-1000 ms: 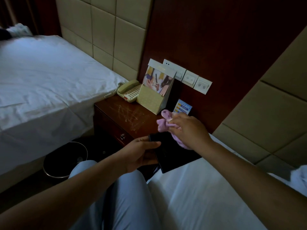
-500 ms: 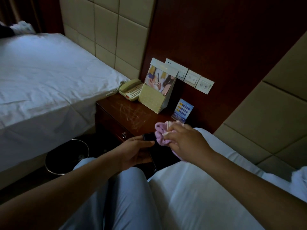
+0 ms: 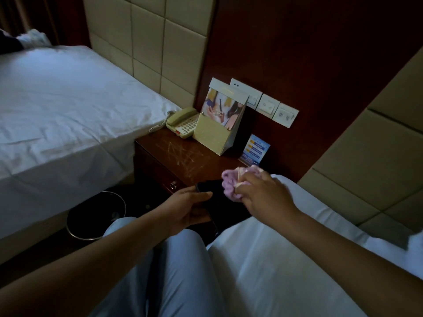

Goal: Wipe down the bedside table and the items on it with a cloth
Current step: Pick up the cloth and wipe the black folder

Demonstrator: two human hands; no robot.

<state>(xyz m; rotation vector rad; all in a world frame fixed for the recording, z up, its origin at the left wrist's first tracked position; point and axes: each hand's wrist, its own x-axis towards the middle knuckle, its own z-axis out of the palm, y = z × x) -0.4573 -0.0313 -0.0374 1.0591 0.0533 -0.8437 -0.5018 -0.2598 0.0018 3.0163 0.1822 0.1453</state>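
Note:
The dark wooden bedside table (image 3: 178, 156) stands between two beds, its top scratched. My left hand (image 3: 185, 207) grips a flat black item (image 3: 217, 202), held over the table's front corner. My right hand (image 3: 263, 195) grips a bunched pink cloth (image 3: 231, 184) and presses it on the black item's top. On the table stand a beige telephone (image 3: 183, 121), a tall cream brochure stand (image 3: 219, 126) and a small blue card (image 3: 255, 149).
White beds lie at left (image 3: 57, 106) and right (image 3: 286, 259). A round black bin (image 3: 96, 213) stands on the floor below the table. Wall switches (image 3: 267, 106) sit behind the stand. My leg in light trousers (image 3: 164, 271) fills the bottom.
Both hands and the black item have drawn back toward me and slightly left; the cloth slid along the item's top. The blue card, earlier half hidden by my right hand, now shows fully.

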